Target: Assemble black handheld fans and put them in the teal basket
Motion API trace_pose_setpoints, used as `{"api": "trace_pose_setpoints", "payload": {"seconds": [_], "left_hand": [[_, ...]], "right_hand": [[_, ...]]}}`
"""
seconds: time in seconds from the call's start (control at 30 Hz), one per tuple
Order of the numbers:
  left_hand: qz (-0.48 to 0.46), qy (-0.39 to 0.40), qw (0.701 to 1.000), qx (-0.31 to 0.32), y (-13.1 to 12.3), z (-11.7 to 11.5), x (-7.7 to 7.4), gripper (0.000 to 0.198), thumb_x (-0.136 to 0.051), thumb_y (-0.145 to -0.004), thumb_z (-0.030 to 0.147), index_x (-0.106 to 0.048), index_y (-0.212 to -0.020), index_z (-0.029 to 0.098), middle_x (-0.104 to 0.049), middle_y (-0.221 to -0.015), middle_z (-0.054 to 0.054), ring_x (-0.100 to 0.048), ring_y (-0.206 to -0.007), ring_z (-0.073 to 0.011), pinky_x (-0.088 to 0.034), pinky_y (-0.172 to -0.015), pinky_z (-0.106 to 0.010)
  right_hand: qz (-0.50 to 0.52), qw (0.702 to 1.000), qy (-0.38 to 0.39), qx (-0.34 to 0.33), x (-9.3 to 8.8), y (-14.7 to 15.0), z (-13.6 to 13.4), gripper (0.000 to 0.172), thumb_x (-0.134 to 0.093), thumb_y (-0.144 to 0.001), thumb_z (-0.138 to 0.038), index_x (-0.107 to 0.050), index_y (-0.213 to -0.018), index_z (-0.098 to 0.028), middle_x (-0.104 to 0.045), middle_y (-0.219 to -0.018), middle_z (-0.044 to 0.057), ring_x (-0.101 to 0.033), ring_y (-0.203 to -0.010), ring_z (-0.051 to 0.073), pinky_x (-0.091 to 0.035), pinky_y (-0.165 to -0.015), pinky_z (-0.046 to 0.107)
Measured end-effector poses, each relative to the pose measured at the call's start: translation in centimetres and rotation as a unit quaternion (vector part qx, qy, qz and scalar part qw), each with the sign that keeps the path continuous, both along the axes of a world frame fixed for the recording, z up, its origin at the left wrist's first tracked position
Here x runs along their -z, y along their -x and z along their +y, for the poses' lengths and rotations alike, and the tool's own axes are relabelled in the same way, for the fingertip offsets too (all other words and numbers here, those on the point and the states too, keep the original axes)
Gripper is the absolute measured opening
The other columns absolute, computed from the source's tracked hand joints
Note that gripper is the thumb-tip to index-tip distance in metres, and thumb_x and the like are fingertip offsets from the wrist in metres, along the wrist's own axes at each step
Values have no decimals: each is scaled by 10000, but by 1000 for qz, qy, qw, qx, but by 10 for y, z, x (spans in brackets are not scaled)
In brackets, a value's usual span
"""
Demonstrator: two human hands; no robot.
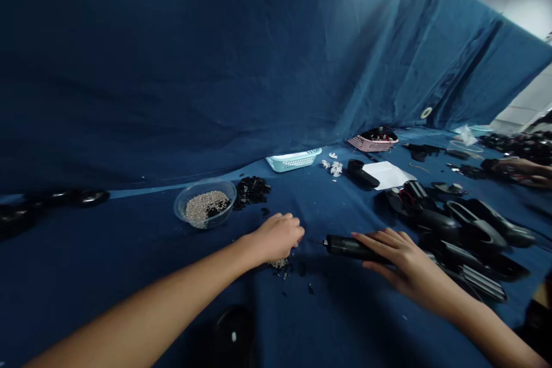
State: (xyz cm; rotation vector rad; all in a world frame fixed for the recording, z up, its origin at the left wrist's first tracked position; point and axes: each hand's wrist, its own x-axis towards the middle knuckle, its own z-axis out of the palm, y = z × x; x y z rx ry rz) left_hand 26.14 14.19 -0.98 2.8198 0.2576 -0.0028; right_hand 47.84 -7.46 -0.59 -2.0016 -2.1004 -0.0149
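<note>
Up front on the blue tabletop [129,253] lay one slim black driver [345,246], tip pointing left, right hand [403,261] spread flat on it. Left hand [276,237] was curled tight onto one little heap of bits [280,264]. Behind sat one bowl [206,204], one pale-blue basket [294,160] and one pink basket [373,140].

No legible text, label, brand, number or sign to be made out anywhere, not even on the white sheet [388,174]; too dark and blurred elsewhere for any lettering.
</note>
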Motion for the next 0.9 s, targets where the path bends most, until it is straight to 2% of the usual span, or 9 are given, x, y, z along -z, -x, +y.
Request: {"api": "trace_pose_setpoints", "payload": {"seconds": [0.13, 0.27, 0.37, 0.47, 0.53, 0.67, 0.77, 0.83, 0.9], "left_hand": [[-32, 64, 996, -51, 8, -2, -9, 229, -577, -925, 313, -612, -1079, 147, -657, -1044, -59, -651, -882, -187, -554, -776, -387], [-92, 140, 981, -99, 34, -21, -35, 159, -542, -943, 272, -631, -991, 150, -682, -866, -12, -658, -745, -140, -544, -681, -292], [-127, 157, 972, -120, 51, -36, -54, 121, -562, -913, 218, -679, -930, 195, -701, -859, 1, -659, -794, -141, -498, -726, -257], [-148, 151, 967, -141, 59, -44, -67, 168, -528, -918, 209, -688, -869, 196, -694, -907, -19, -641, -879, -166, -454, -804, -276], [-143, 157, 965, -153, 59, -47, -70, 199, -478, -946, 242, -660, -886, 187, -688, -881, -29, -637, -875, -175, -460, -780, -283], [-113, 170, 962, -181, 55, -51, -65, 240, -450, -975, 332, -614, -973, 158, -644, -757, -5, -625, -704, -159, -499, -673, -316], [-112, 176, 958, -197, 53, -52, -60, 258, -503, -955, 370, -600, -1042, 148, -641, -827, -12, -624, -696, -151, -523, -683, -339], [-125, 189, 951, -208, 53, -48, -59, 277, -506, -953, 385, -591, -1075, 151, -644, -867, -22, -629, -721, -157, -528, -692, -345], [-143, 215, 941, -218, 55, -41, -60, 280, -499, -955, 391, -592, -1063, 150, -640, -872, -23, -623, -725, -153, -527, -690, -340]], "right_hand": [[-18, 1000, -13, -2, -4, 4, -9, 536, -502, -952, -357, -335, -1459, -311, -617, -1181, 83, -584, -1010, 245, -492, -858, 443], [-41, 998, -34, -18, -9, 21, -11, 548, -499, -959, -317, -302, -1471, -306, -601, -1204, 84, -565, -1009, 242, -482, -844, 433], [-65, 995, -57, -40, -14, 38, -7, 551, -495, -965, -283, -288, -1475, -284, -596, -1201, 86, -542, -1004, 240, -463, -843, 436], [-81, 992, -73, -67, -17, 54, 2, 533, -502, -963, -257, -317, -1463, -264, -602, -1188, 82, -529, -990, 240, -447, -832, 432], [-89, 989, -83, -85, -19, 67, 9, 512, -504, -961, -244, -347, -1449, -244, -610, -1182, 83, -529, -985, 241, -439, -827, 431], [-104, 982, -107, -114, -27, 90, 27, 454, -518, -954, -229, -430, -1400, -216, -629, -1170, 77, -547, -976, 247, -433, -818, 432], [-117, 977, -135, -117, -36, 104, 38, 433, -545, -943, -240, -470, -1368, -208, -647, -1143, 70, -571, -965, 244, -431, -845, 447], [-127, 972, -172, -97, -37, 114, 39, 438, -571, -929, -244, -484, -1355, -195, -650, -1142, 87, -577, -997, 265, -379, -944, 526], [-137, 957, -256, -27, -33, 127, 31, 459, -649, -876, -244, -526, -1317, -217, -620, -1193, 110, -561, -1069, 311, -242, -1036, 641]]}}
